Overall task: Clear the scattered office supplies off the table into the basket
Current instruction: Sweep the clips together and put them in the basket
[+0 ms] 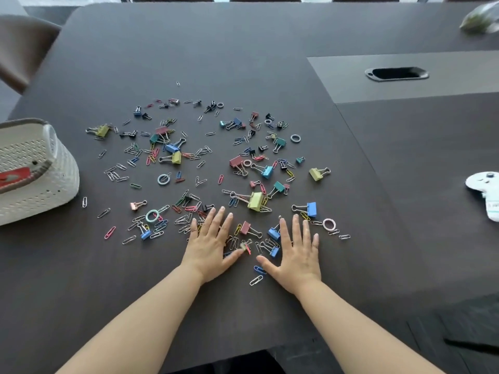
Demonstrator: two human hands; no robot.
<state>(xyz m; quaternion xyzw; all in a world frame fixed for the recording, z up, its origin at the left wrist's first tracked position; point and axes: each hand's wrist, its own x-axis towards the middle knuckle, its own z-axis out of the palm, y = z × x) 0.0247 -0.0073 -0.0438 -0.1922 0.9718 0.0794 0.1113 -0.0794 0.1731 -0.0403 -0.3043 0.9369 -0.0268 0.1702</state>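
Note:
Several coloured binder clips, paper clips and rings lie scattered over the dark table (243, 49), among them a yellow-green binder clip (256, 201) and a blue binder clip (311, 209). My left hand (210, 244) lies flat, palm down, fingers spread, on the near edge of the scatter. My right hand (297, 252) lies flat the same way beside it, a few clips between the two. Neither hand holds anything. The white perforated basket (62, 168) stands at the left edge, well apart from both hands.
A white game controller (486, 193) lies at the right edge. A grey inset panel with a cable slot (397, 73) sits at the back right. A chair (21, 47) stands at the far left. A red object (13, 177) rests in the basket.

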